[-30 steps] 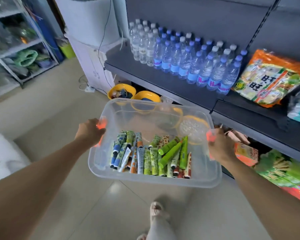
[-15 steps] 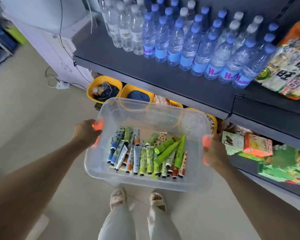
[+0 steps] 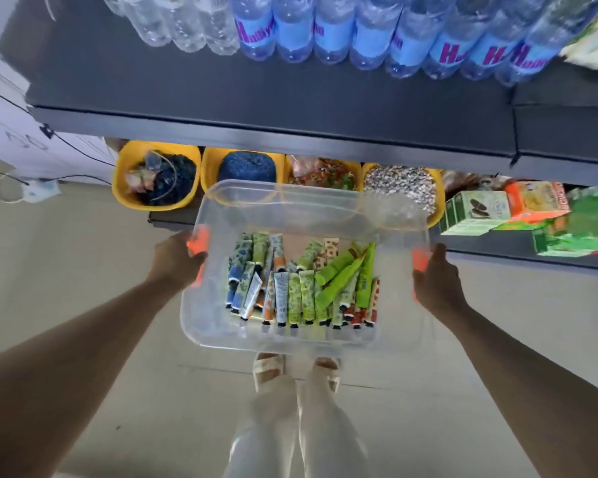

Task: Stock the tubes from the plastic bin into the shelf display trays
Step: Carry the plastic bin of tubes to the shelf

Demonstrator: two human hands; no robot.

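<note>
A clear plastic bin (image 3: 218, 315) hangs in front of me above the floor, held level. Several small tubes (image 3: 301, 291), green, blue-flowered, white and orange, lie side by side in its bottom. My left hand (image 3: 176, 262) grips the bin's left rim, with the fingers curled over the edge. On the opposite rim my right hand (image 3: 435, 282) holds on the same way. The bin's far edge lies close to the lower shelf, in front of a row of yellow tubs (image 3: 125, 188).
A dark shelf (image 3: 290, 94) overhead carries rows of water bottles (image 3: 332, 32). Below it, yellow tubs hold dark and mixed goods, with boxed snacks (image 3: 477, 212) to the right. A white cabinet (image 3: 11, 132) with cables stands at left. My legs and sandals (image 3: 270, 369) are under the bin.
I have stepped closer to the shelves with the bin and my view has tipped down. Both hands keep the same hold on the rims.
</note>
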